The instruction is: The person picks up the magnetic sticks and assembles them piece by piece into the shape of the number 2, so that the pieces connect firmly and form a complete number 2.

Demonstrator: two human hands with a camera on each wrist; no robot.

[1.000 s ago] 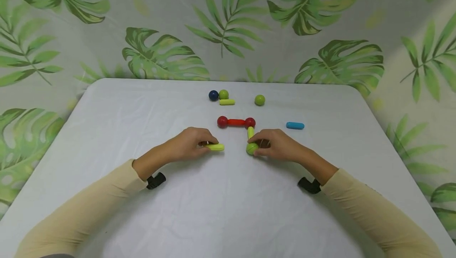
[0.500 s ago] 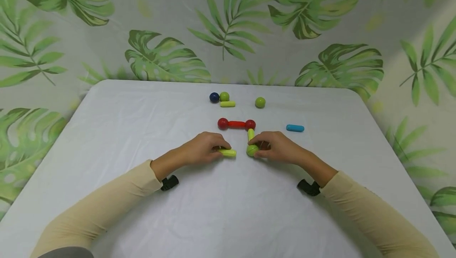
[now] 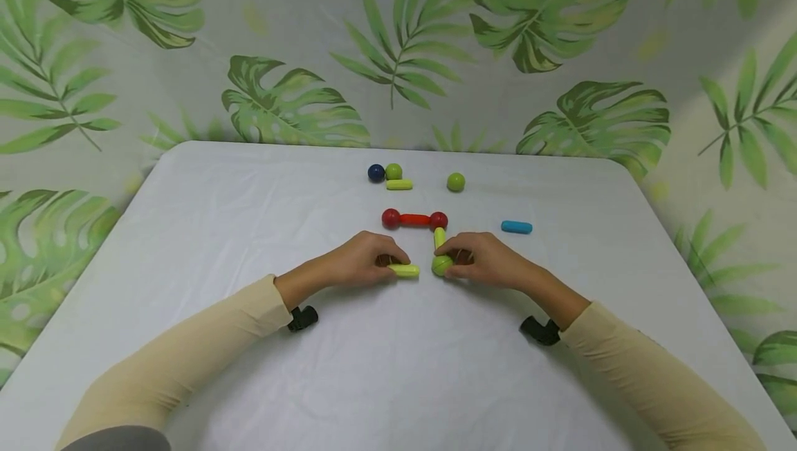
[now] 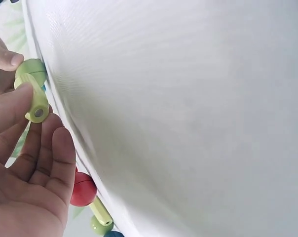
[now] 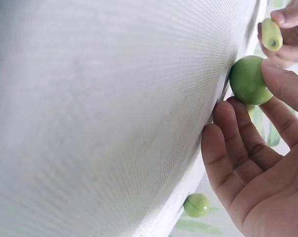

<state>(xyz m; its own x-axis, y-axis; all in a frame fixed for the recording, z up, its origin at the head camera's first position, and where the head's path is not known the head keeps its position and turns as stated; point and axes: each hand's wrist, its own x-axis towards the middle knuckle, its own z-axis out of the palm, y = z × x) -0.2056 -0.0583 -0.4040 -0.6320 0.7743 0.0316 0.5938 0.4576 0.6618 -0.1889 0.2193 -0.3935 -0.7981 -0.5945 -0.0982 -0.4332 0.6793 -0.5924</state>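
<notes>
Between its thumb and fingers my left hand [image 3: 361, 259] pinches a yellow-green magnetic rod [image 3: 407, 270], whose end shows a round grey inset in the left wrist view. My right hand [image 3: 488, 259] holds a green ball [image 3: 442, 266] by thumb and fingers, a short gap to the right of that rod. From this ball a second yellow-green rod [image 3: 440, 237] runs back to a red ball [image 3: 438, 220]. A red rod [image 3: 414, 220] joins that red ball to another red ball [image 3: 391, 218] on the left. The fingers partly cover the held pieces.
At the back lie a dark blue ball [image 3: 376, 173], a green ball [image 3: 394, 171] and a yellow-green rod [image 3: 399, 185] close together. Another green ball [image 3: 456, 182] sits further right. A blue rod [image 3: 517, 227] lies right of the red pieces on the white table [image 3: 249, 181].
My left hand has moved right and slightly nearer the front with its rod, closing most of the gap to the green ball. The right hand keeps its hold in the same place.
</notes>
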